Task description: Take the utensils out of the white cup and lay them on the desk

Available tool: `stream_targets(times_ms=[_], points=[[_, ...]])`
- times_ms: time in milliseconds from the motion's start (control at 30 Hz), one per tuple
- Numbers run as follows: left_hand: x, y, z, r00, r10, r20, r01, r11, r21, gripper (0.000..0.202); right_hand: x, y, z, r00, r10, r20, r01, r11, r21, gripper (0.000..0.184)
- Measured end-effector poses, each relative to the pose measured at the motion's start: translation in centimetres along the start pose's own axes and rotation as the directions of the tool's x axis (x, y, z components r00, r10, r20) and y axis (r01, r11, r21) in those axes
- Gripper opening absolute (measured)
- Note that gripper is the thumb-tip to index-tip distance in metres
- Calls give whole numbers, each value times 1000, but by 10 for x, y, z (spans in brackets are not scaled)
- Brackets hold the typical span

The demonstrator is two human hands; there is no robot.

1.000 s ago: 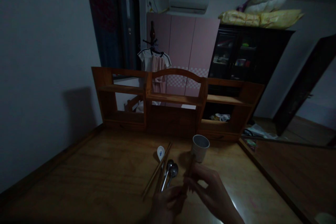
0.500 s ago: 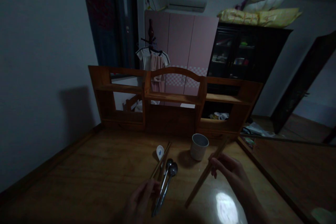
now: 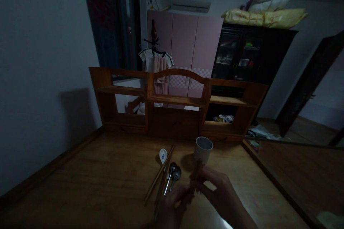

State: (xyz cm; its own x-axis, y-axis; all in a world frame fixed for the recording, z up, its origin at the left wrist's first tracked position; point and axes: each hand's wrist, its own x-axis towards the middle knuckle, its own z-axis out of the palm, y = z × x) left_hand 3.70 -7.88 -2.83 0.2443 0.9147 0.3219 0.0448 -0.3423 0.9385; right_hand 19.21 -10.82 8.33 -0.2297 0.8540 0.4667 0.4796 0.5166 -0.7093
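My right hand [image 3: 219, 189] is closed on wooden chopsticks [image 3: 197, 170], which point away from me, their far ends just in front of a pale cup [image 3: 202, 154]. Against it, my left hand [image 3: 174, 204] pinches the near part of the same chopsticks; fingers cover much of them. Left of the hands, more wooden chopsticks [image 3: 158, 177] lie on the table. Two metal spoons [image 3: 176, 174] rest beside them, handles partly hidden by my left hand. A white ceramic spoon [image 3: 162, 155] with a blue mark lies at the chopsticks' far end.
The wooden tabletop [image 3: 107, 171] runs back to a low wooden shelf unit [image 3: 174, 123]. A wall [image 3: 48, 96] borders the left side, and a raised edge [image 3: 271, 175] runs along the right. Light in the room is dim.
My left hand has left the chopsticks on the table and moved right to my right hand. The right hand has moved left, its chopsticks now pointing away from me.
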Motion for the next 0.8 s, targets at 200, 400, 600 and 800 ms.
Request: stream_targets(times_ms=[200,400,600,800], points=[[-4,-9,6,990,-129,47,130,991,-25,20,-2,17,5,997,68,29,-70,996,56,17],[-1,-9,9,978,-183,98,194,974,-115,26,1,20,1,998,62,11,-62,998,23,6],[-5,-13,7,996,93,-8,-91,988,126,26,2,15,-17,994,68,88,-70,997,28,13],[-22,-14,-78,934,-64,-350,101,991,89,34,33,9,-109,998,33,-53,-32,999,15,17]])
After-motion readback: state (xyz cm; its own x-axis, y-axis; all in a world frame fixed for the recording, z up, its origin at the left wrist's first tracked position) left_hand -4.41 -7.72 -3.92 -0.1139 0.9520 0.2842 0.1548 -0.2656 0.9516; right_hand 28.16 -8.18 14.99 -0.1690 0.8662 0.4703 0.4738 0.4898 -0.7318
